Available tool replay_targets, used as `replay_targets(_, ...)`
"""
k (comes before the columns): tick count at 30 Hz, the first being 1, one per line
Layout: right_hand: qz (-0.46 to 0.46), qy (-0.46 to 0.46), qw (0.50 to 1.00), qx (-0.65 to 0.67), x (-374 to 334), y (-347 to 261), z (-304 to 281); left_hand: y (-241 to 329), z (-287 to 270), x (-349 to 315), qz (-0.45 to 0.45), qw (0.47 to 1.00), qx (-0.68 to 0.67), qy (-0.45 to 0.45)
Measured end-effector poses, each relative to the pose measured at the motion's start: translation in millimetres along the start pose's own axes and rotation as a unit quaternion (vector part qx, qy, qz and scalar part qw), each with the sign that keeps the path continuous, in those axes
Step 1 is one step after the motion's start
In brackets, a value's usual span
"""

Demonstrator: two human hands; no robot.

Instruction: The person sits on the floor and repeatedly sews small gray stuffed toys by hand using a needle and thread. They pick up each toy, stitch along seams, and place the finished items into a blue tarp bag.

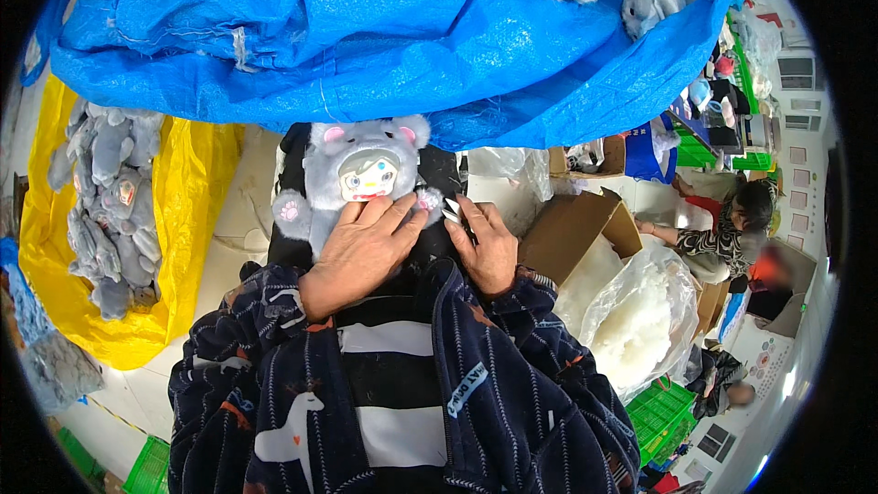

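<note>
A grey plush toy (322, 165) with round pink-lined ears, a doll-like face and pink paw pads lies face up on my lap. Across its belly rests my left hand (359, 242), fingers pressed onto the plush just below the face. My right hand (485, 244) is curled beside the toy's paw at the right. Between its thumb and forefinger stick out two short silver points of what look like thread snips (452, 209); the rest is hidden in the palm. The toy's lower body is covered by my left hand and sleeve.
A big blue sack (384, 46) bulges ahead, with grey plush pieces (654, 0) at its right. To the left stands a yellow sack (197, 247) of similar pieces. An open cardboard box (572, 233) and a clear bag of white stuffing (640, 320) are at right, near another person (722, 233).
</note>
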State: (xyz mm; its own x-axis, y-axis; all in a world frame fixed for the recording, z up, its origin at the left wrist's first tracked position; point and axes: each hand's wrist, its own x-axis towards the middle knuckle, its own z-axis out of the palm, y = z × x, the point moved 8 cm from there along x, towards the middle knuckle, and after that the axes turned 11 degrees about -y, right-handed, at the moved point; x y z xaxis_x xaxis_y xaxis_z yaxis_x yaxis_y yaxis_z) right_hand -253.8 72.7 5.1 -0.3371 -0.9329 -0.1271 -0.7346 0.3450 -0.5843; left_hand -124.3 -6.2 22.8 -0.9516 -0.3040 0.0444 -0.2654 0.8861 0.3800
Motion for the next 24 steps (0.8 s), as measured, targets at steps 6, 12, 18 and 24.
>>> replay_targets(6, -0.014, 0.012, 1.000, 0.017, 7.8, -2.1, 5.7, 1.3, -1.4, 0.4, 0.000, 1.000, 0.001, -0.017)
replay_targets(12, 0.011, -0.025, 0.999, -0.034, 12.7, -11.0, 1.1, 1.3, -0.9, 0.1, 0.004, 1.000, 0.010, -0.011)
replay_targets(18, -0.019, -0.020, 0.996, -0.084, 20.3, -25.8, -3.3, 3.2, -0.4, -0.3, 0.010, 1.000, 0.025, -0.007)
replay_targets(24, -0.050, -0.047, 0.984, -0.166, 26.7, -37.0, -11.6, 1.4, 0.8, -2.2, 0.009, 1.000, 0.014, -0.004)
